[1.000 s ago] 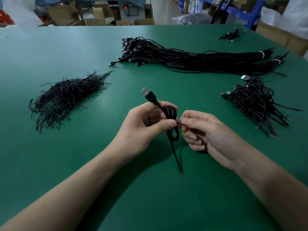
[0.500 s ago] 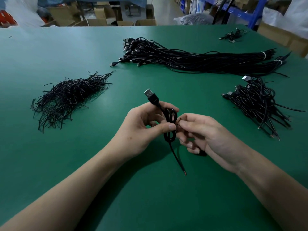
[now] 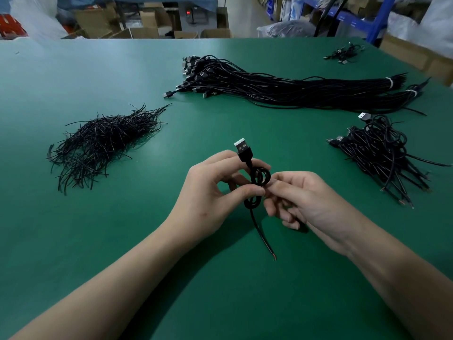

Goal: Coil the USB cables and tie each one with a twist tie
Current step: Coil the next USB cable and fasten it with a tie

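Left hand (image 3: 210, 192) pinches a thin black USB cable (image 3: 260, 177) at the waist of its small round loops, thumb against forefinger, probably so the springy rubbery coil can't pop open. The coil sits at frame centre, just above the matte green table (image 3: 73, 253). The rectangular metal-tipped USB plug (image 3: 241, 148) pokes up toward 12 o'clock, and the loose tail (image 3: 259, 231) droops toward 6 o'clock. Right hand (image 3: 308, 200) has thumb and forefinger pressed together right at that waist, touching the left thumb, other fingers curled under. It is likely working a twist tie, but the tie is too thin and hidden to confirm. At 10 o'clock lies a splayed heap of short stiff black ties (image 3: 103, 141), near the left hand for grabbing. At 1 o'clock is a long bundle of straight glossy black cables (image 3: 294, 90), banded white at its right end, probably the supply. At 3 o'clock is a tangled pile of coiled cables (image 3: 382, 153), seemingly the finished ones, near the right hand for drop-off.
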{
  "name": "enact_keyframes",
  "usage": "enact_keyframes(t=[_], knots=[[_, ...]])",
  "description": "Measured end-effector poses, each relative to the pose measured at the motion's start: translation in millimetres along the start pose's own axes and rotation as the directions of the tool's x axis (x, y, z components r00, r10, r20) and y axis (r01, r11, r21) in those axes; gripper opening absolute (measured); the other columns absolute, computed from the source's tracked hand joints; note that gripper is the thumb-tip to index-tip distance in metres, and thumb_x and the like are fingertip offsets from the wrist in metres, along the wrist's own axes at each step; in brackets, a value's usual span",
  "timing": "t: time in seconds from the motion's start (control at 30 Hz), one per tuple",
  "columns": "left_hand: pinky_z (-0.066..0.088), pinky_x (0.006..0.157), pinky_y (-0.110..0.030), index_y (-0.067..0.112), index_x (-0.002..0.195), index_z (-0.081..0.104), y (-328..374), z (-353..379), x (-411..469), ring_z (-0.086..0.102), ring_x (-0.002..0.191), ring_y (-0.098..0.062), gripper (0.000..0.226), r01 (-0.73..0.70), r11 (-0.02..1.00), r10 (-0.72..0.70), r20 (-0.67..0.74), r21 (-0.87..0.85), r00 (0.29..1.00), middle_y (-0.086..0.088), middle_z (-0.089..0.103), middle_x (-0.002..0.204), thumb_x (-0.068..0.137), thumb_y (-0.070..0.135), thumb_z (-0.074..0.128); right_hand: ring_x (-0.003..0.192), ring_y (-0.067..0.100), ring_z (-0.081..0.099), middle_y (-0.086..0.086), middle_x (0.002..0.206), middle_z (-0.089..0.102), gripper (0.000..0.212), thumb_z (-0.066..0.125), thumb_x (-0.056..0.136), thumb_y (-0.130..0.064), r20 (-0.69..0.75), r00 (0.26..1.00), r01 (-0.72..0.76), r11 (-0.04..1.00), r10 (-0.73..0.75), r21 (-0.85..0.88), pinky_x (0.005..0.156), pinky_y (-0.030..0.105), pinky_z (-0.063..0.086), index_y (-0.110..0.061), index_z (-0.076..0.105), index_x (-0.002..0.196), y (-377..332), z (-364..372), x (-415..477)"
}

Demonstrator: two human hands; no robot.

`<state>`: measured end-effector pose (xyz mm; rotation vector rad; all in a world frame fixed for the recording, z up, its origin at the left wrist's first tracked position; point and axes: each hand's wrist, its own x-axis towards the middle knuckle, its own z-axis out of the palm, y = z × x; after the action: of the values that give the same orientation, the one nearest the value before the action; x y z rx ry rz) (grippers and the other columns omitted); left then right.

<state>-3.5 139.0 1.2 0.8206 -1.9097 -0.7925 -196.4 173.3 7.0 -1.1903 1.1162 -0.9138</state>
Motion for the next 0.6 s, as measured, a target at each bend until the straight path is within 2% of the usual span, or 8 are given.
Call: enact_keyframes(t=[0.17, 0.23, 0.33, 0.43, 0.5, 0.6], knots=[[0.054, 0.077, -0.026, 0.030, 0.104, 0.074, 2, -2, 1, 0.065, 0.080, -0.016, 0.030, -0.066, 0.995, 0.065, 0.017, 0.069, 0.998, -0.001, 0.068, 0.092, 0.082, 0.013, 0.083, 0.046, 0.009, 0.037, 0.006, 0.063, 0.060, 0.026, 0.059, 0.099, -0.031, -0.008, 1.000, -0.017, 0.999, 0.017, -0.043, 0.042, 0.021, 0.027, -0.007, 0.066, 0.093, 3, 1, 1], [0.051, 0.078, -0.020, 0.024, 0.107, 0.077, 2, -2, 1, 0.065, 0.080, -0.014, 0.030, -0.073, 0.993, 0.072, 0.020, 0.094, 0.997, 0.000, 0.067, 0.088, 0.081, 0.013, 0.084, 0.045, 0.008, 0.035, 0.005, 0.061, 0.059, 0.030, 0.057, 0.100, -0.031, -0.006, 1.000, -0.029, 0.997, 0.028, -0.073, 0.041, 0.019, 0.026, -0.003, 0.066, 0.096, 2, 2, 1], [0.051, 0.081, -0.017, 0.018, 0.109, 0.079, 2, -2, 0, 0.069, 0.080, -0.012, 0.032, -0.026, 0.997, 0.026, 0.006, 0.078, 1.000, 0.003, 0.069, 0.085, 0.078, 0.014, 0.085, 0.044, 0.008, 0.030, 0.003, 0.056, 0.054, 0.026, 0.054, 0.103, -0.027, -0.012, 0.999, -0.033, 0.996, 0.032, -0.077, 0.040, 0.018, 0.022, -0.011, 0.066, 0.086, 2, 2, 0], [0.055, 0.084, -0.022, 0.021, 0.109, 0.078, 3, 2, 1, 0.073, 0.081, -0.011, 0.033, 0.129, 0.986, -0.130, 0.000, -0.105, 0.992, 0.001, 0.076, 0.087, 0.077, 0.014, 0.084, 0.045, 0.008, 0.026, 0.000, 0.054, 0.047, 0.027, 0.054, 0.103, -0.023, -0.055, 0.998, 0.026, 0.999, -0.028, -0.040, 0.042, 0.017, 0.019, -0.002, 0.064, 0.089, 3, 5, 0], [0.055, 0.082, -0.024, 0.021, 0.110, 0.076, 4, 5, 3, 0.071, 0.076, -0.011, 0.032, 0.247, 0.927, -0.249, 0.030, -0.282, 0.968, 0.003, 0.074, 0.080, 0.079, 0.014, 0.081, 0.045, 0.005, 0.028, -0.003, 0.054, 0.044, 0.027, 0.053, 0.104, -0.019, -0.114, 0.987, 0.105, 0.993, -0.110, -0.048, 0.042, 0.016, 0.022, 0.002, 0.059, 0.090, 7, 9, 2], [0.053, 0.075, -0.022, 0.018, 0.113, 0.072, 4, 9, 4, 0.065, 0.069, -0.008, 0.035, 0.348, 0.846, -0.368, 0.032, -0.405, 0.929, 0.005, 0.064, 0.071, 0.078, 0.018, 0.079, 0.052, 0.008, 0.033, -0.006, 0.055, 0.042, 0.027, 0.052, 0.105, -0.016, -0.177, 0.947, 0.234, 0.955, -0.266, -0.182, 0.049, 0.021, 0.027, -0.002, 0.055, 0.082, 11, 14, 4]])
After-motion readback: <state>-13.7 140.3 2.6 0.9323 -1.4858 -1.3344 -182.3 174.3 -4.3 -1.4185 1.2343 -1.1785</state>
